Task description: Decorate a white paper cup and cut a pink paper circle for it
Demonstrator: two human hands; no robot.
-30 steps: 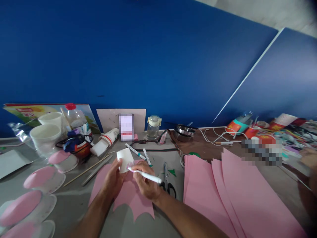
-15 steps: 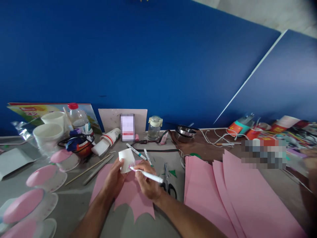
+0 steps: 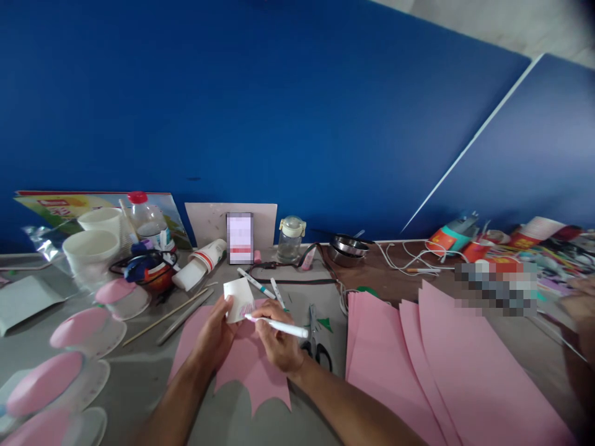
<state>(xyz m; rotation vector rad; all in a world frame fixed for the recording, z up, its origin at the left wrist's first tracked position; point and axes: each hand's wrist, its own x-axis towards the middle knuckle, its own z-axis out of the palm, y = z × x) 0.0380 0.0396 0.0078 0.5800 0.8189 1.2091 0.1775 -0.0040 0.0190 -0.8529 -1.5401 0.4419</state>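
Between thumb and fingers, my left hand (image 3: 217,328) grips a small white paper piece (image 3: 238,297) by its left side. Pink marks show near the lower right of that piece. A white marker with a pink tip (image 3: 283,327) is held in my right hand (image 3: 279,339), its tip at the marks. Under both hands lies a pink paper sheet with a scalloped lower edge (image 3: 255,378). Two more markers (image 3: 255,284) rest just beyond the white piece. Black-handled scissors (image 3: 316,347) lie right of my right hand.
Pink sheets (image 3: 385,365) are stacked at the right. Pink-topped white cups (image 3: 79,328) line the left side. A phone (image 3: 240,238) leans at the back, near a glass jar (image 3: 290,240) and metal bowls (image 3: 348,248). Another person's hand (image 3: 579,303) shows at the far right.
More pink strokes appear on the white piece. My right hand and the marker have shifted very slightly, and the person's hand at the far right has moved a little left.
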